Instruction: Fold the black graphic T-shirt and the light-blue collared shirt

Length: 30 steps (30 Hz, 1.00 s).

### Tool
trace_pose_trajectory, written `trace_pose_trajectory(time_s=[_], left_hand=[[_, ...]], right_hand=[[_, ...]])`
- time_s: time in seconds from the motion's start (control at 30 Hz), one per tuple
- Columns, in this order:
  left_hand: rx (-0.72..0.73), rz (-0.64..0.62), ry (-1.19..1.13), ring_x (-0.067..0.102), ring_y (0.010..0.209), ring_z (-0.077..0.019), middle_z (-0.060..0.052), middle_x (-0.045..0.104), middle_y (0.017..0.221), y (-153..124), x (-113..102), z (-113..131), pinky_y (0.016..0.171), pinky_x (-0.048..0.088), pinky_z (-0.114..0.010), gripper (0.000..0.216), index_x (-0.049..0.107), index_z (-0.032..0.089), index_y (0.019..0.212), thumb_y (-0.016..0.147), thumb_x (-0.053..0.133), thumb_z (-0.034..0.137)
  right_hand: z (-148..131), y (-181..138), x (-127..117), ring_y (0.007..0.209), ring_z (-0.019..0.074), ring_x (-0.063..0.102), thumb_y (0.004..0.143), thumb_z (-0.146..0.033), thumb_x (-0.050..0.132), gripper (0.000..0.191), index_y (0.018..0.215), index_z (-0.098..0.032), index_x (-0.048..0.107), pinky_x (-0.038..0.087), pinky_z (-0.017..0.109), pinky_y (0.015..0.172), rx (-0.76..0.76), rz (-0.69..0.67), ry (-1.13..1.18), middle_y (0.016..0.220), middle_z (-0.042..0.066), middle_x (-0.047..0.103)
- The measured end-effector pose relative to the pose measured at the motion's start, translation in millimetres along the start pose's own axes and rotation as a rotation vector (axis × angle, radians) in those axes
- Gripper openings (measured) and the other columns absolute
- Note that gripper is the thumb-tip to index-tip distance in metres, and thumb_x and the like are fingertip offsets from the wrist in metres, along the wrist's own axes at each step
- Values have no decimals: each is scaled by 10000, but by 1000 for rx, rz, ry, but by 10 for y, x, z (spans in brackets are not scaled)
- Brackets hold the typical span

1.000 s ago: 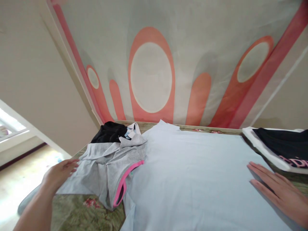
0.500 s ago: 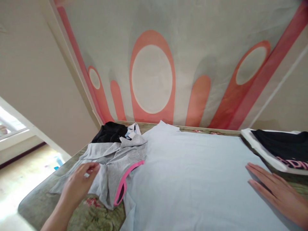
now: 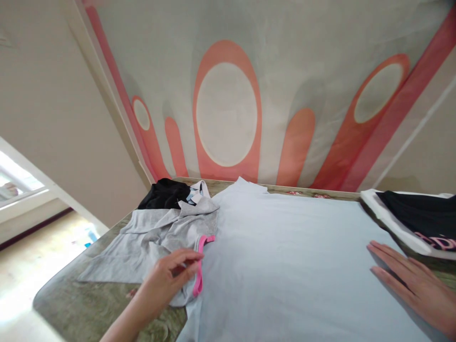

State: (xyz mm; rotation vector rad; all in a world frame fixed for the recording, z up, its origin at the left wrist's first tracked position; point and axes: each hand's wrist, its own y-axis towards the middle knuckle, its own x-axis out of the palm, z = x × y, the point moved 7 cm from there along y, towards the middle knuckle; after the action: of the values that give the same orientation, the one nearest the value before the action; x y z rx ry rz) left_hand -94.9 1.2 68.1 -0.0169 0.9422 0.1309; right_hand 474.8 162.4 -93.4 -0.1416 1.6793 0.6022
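Currently, grey shirt [image 3: 156, 237] lies rumpled on the left part of the worktop [image 3: 87, 306], its right side meeting the blue cloth [image 3: 285, 266]. Left hand [image 3: 169, 275] is at the shirt's pink trim [image 3: 198, 281]: knuckles up, forearm rising from the bottom edge, forefinger and thumb brought together, apparently pinching the trim. Exact contact is hard to make out, since the fingers cover part of it; the other fingertips are hidden behind the hand.

Right hand [image 3: 415, 287] is laid palm down near the right side of the blue cloth. Fingers straight and side by side, thumb set apart; grip spread, nothing pinched. Wrist cut off at the right edge. How firmly the palm presses cannot be told.

Blue cloth is spread nearly flat, its near end running out of view at the bottom. Behind the grey shirt: a bunched black cloth [image 3: 164, 194], shape unclear, touching a small white piece [image 3: 204, 189]. Far right: black shirt [image 3: 420, 209] on white cloth [image 3: 392, 228], both cut off; pink lettering only partly visible. Beyond, a wall [image 3: 228, 114] with orange shapes. Floor [image 3: 21, 285] at left, washed out by glare.
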Motion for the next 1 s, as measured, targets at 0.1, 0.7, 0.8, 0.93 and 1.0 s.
trace_pose_trajectory(time_s=[0.1,0.7,0.8,0.93,1.0], left_hand=[[-159,260,111,658,929,-268,-82,672,1098,3,-345,-551,776,530,-369,458,600,253,1179,857,467,550],[176,57,-68,443,1315,-298,-78,500,1420,-54,0,-7,1088,366,-474,587,398,308,1420,872,595,388],[263,13,367,296,1398,-331,-48,361,1525,-11,293,225,1113,276,-550,600,386,350,1432,868,585,303],[166,116,633,462,1257,-317,-126,464,1426,214,318,193,946,438,-471,592,393,257,1432,860,544,224],[120,101,667,554,1103,-296,-135,608,1210,363,309,140,855,467,-419,446,529,207,1311,866,506,202]], right_hand=[[40,-12,43,1327,303,435,880,-614,367,684,1485,-319,245,349,529,1090,0,4,1,1496,55,408],[95,20,66,1306,332,455,876,-588,388,680,1491,-363,204,357,577,1082,-21,19,34,1479,65,431],[51,29,23,1309,331,451,871,-586,404,678,1486,-386,199,361,576,1081,-19,24,29,1476,57,435],[-23,41,-41,1325,337,429,874,-557,418,667,1482,-396,197,362,576,1080,-26,25,41,1480,61,426],[-41,46,-61,1325,337,429,872,-549,427,667,1480,-393,203,366,571,1080,-23,28,51,1478,63,429]])
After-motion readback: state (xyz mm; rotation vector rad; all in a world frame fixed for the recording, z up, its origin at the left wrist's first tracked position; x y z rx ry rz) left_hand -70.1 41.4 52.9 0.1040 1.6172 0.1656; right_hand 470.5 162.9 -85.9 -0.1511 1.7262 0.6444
